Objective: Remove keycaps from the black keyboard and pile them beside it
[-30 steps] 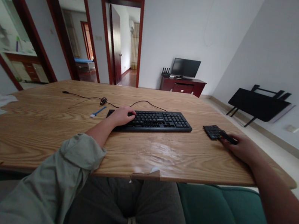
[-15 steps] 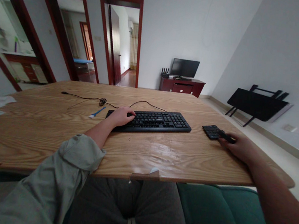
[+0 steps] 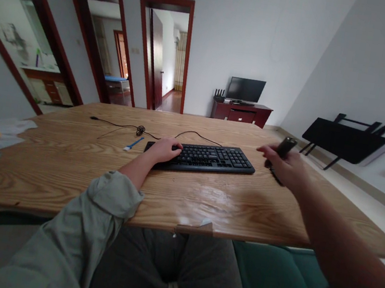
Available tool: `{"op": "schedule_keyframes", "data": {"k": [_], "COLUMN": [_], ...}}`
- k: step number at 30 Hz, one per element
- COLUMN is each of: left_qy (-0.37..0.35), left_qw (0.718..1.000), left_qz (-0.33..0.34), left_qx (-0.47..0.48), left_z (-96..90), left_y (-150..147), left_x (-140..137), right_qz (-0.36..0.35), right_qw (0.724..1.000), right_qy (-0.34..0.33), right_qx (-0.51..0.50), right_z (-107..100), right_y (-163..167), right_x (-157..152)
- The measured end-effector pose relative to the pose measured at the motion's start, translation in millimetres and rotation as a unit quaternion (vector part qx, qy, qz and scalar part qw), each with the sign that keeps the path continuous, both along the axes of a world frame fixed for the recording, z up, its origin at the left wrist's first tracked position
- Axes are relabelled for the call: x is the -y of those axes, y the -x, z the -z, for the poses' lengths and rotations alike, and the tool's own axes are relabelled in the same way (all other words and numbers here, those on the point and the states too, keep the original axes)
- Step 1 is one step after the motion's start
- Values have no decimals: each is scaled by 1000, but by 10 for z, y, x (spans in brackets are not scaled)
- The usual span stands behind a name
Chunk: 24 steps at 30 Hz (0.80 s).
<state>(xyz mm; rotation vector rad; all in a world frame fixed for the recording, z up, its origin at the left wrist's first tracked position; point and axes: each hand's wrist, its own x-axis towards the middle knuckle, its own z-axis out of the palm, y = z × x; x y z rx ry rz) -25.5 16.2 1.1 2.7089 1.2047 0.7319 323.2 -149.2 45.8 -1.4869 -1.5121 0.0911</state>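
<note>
Your left hand (image 3: 165, 149) is resting on the left end of the keyboard (image 3: 205, 158), fingers curled loosely over the keys and not closed around anything. Your right hand (image 3: 282, 165) is up off the table (image 3: 65, 163), just past the keyboard's right end, and it's wrapped around a small dark gadget (image 3: 284, 146) whose top is poking out above your fingers. I can't tell what the gadget is; it's blurry and mostly hidden in your palm.

Only the head view to go on, so that's the lot for angles.

Handling-wise, my guess is the gadget is light, hard plastic and stiff, so it's sitting fine in a one-handed wrap around the middle like you're doing. Smooth casing could be a bit slippery, so keeping your thumb across it looks sensible. The keyboard is lying flat in the middle of the table, long edge toward you. It's probably light too, rigid but a bit flexy if lifted by one end, and the keycaps aren't a good place to pull. Grabbing it by both short ends or under the front edge seems safest.

Its cable (image 3: 136, 129) is trailing off the back toward the left in a loose tangle, with a small blue brush (image 3: 133, 144) lying just left of the keyboard, near your left hand but not touching it.
</note>
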Motion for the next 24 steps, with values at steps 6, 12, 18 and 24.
{"op": "schedule_keyframes", "data": {"k": [6, 12, 18, 24], "left_qy": [-10, 1, -12, -192], "left_qw": [999, 998, 996, 959], "left_qz": [28, 46, 77, 111], "left_qx": [16, 35, 51, 177], "left_z": [-51, -44, -114, -483], "left_y": [-2, 14, -40, 76], "left_x": [67, 87, 141, 1318], "right_qz": [-111, -169, -144, -135], "right_qw": [993, 982, 983, 987], "right_qy": [16, 61, 76, 64], "right_qx": [-48, -55, -78, -65], "right_z": [-94, 307, 376, 350], "right_y": [1203, 1391, 1228, 1247], "right_x": [-623, -1015, -976, -957]}}
